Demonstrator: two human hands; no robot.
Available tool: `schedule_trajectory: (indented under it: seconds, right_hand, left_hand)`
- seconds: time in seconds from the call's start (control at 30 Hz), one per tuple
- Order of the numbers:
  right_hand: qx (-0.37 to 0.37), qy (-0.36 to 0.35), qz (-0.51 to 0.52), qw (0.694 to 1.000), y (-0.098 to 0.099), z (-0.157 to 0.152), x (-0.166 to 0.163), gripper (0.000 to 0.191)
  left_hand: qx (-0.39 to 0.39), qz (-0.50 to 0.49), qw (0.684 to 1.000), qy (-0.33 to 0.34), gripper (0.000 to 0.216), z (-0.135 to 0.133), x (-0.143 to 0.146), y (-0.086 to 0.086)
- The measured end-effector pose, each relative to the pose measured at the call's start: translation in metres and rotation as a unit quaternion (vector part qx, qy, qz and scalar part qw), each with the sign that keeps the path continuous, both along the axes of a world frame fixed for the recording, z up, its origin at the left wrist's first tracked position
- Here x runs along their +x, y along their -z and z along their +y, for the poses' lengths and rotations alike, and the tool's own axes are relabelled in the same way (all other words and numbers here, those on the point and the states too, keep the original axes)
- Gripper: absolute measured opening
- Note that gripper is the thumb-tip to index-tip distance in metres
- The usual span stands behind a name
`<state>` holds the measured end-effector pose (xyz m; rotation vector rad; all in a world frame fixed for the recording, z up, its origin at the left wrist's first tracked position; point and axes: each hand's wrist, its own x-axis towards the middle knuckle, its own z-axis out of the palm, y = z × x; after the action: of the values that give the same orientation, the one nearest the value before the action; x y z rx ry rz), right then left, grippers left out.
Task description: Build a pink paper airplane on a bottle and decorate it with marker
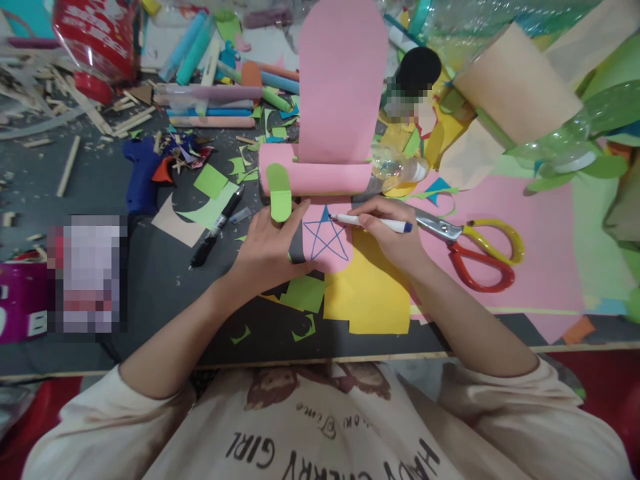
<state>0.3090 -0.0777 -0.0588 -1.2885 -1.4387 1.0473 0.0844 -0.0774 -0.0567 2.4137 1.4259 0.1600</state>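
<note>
A pink paper craft (340,100) with a rolled middle and a tall rounded back stands on the dark table. Its front flap lies flat and bears a blue star (326,240). My left hand (270,247) rests flat on the flap's left side, fingers stretched out, beside a small green paper tab (279,192). My right hand (393,230) pinches a white marker with a blue cap end (373,221); its tip touches the top of the star.
Red-and-yellow scissors (475,250) lie right of my right hand on a pink sheet (530,247). A yellow sheet (367,293) sits under the flap. A black marker (217,227) and a blue glue gun (140,177) lie left. Paper scraps, rolls and sticks crowd the far side.
</note>
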Motion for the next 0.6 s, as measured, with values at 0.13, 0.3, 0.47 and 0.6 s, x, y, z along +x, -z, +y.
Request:
schedule_trajectory:
  seconds: [0.13, 0.3, 0.47, 0.6]
  right_hand:
    - [-0.004, -0.004, 0.0, 1.0, -0.0011, -0.0003, -0.0001, 0.015]
    - [-0.012, -0.002, 0.009, 1.0, -0.002, -0.0007, -0.0009, 0.016]
    - [-0.012, -0.004, 0.019, 1.0, 0.0001, 0.0001, 0.0004, 0.015]
    - [0.008, 0.025, 0.009, 1.0, -0.001, -0.0033, 0.0016, 0.014]
  left_hand:
    - [0.002, -0.004, 1.0, 0.001, 0.092, 0.0, -0.0004, -0.0003]
    - [-0.023, 0.005, 1.0, 0.01, 0.093, 0.0015, -0.0006, -0.0045]
    - [-0.034, 0.012, 0.999, 0.004, 0.095, 0.0023, 0.0005, -0.0066]
    - [-0.03, 0.006, 1.0, 0.002, 0.095, 0.0018, 0.0008, -0.0061]
